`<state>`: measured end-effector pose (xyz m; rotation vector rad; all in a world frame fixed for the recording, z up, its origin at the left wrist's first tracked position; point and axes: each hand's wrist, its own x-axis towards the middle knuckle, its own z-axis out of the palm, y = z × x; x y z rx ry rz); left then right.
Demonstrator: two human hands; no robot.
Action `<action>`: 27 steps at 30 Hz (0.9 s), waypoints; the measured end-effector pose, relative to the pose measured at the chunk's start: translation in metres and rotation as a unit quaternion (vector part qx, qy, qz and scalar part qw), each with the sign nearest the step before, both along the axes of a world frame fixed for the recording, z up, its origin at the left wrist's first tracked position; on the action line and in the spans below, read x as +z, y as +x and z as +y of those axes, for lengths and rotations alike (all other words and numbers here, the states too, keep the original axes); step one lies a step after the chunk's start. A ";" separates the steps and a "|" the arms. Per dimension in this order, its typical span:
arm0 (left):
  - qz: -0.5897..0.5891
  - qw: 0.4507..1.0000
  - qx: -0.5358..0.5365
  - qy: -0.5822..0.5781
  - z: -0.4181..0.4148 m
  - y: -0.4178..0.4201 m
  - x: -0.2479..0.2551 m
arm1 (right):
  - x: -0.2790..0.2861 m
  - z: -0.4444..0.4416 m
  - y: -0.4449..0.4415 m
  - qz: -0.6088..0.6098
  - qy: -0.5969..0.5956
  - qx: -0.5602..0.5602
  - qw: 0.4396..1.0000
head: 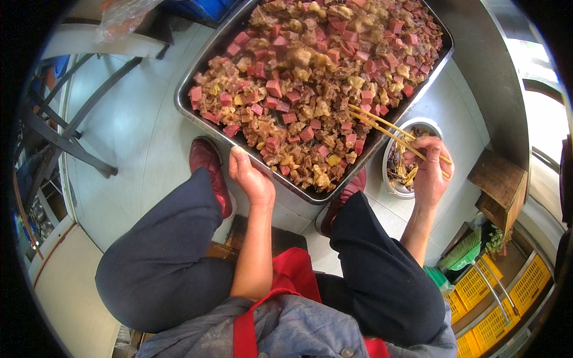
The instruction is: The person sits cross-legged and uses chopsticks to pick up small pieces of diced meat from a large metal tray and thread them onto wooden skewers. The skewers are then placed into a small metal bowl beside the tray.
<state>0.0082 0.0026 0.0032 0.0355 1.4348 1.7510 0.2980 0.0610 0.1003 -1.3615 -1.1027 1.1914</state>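
A large metal tray [190,114] is heaped with browned meat pieces [322,107] and pink cubes [274,88] that look like luncheon meat. My left hand [253,179] grips the tray's near rim, thumb on top and fingers hidden beneath. Between the fingers of my right hand [432,168] is a pair of wooden chopsticks [394,134], whose tips reach into the meat at the tray's right side. Below that hand, on the floor, a metal bowl [405,196] contains dark, shrivelled scraps [398,165], partly covered by the hand.
Dark curved furniture legs [89,103] stand at left on the tiled floor [156,89]. To the right are a small wooden stool [499,179], a green broom [465,250] and yellow plastic crates [479,282]. My red shoes [208,165] flank the tray's near corner.
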 end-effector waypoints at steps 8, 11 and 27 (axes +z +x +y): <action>-0.001 1.000 0.007 0.006 0.000 0.000 -0.002 | -0.011 -0.007 0.023 0.100 0.000 -0.058 0.993; -0.004 1.000 0.001 -0.004 0.002 0.001 0.003 | -0.015 -0.019 0.043 0.153 0.008 -0.108 0.982; -0.001 1.000 -0.002 0.000 0.002 0.001 -0.002 | -0.095 -0.108 0.140 0.072 -0.120 -0.355 0.924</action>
